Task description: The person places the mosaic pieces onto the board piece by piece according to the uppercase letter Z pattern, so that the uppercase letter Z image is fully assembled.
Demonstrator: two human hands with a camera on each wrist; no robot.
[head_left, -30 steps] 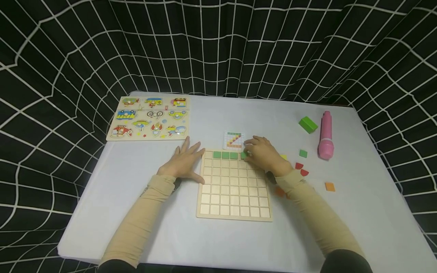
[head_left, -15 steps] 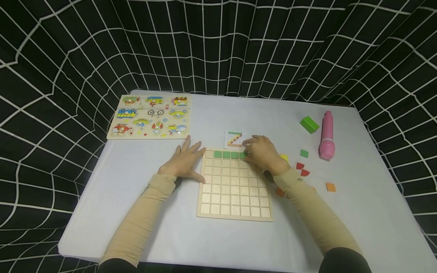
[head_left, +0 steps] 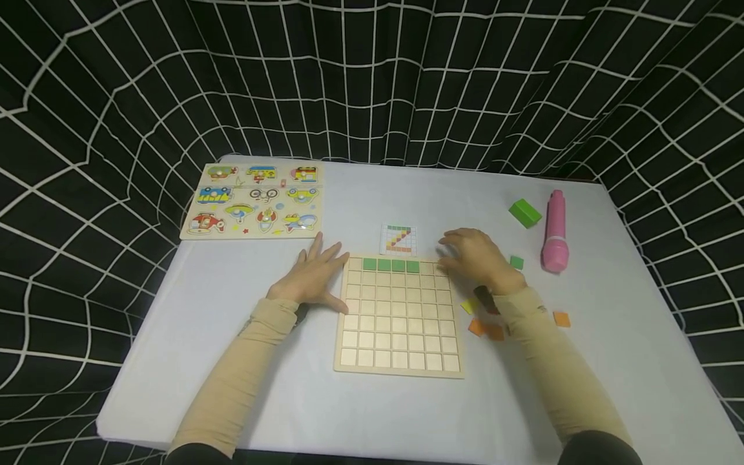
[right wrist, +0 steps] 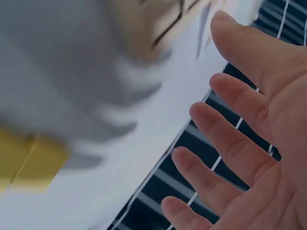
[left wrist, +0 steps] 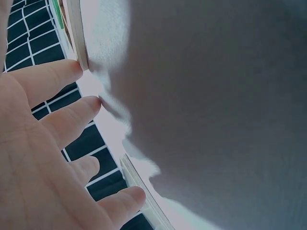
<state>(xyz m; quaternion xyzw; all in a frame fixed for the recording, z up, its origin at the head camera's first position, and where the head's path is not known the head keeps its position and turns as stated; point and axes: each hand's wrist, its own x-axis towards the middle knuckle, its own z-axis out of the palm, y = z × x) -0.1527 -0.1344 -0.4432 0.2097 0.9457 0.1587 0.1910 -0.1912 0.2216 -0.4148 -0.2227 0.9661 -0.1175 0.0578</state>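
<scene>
A wooden grid board [head_left: 391,323] lies mid-table, with several green square tiles [head_left: 398,265] side by side in its far row. Along its left edge rests my left hand [head_left: 308,278], fingers spread; in the left wrist view a fingertip meets the board's side [left wrist: 76,33]. My right hand [head_left: 476,258] hovers around the board's far right corner, fingers apart and holding nothing, as the right wrist view shows too. A pattern card [head_left: 398,239] with coloured squares lies just beyond the board. Yellow tiles [right wrist: 29,160] show below the right hand, blurred.
Orange tiles [head_left: 476,327] lie right of the board, another orange tile [head_left: 561,319] farther out. A loose green tile [head_left: 516,262], a green block [head_left: 525,213] and a pink microphone-shaped toy [head_left: 555,232] are at right. A vehicle puzzle board [head_left: 252,200] occupies the back left.
The last green tile in the far row now sits in line with the others, released. My right hand has moved right, off it. The left hand has stayed in place.
</scene>
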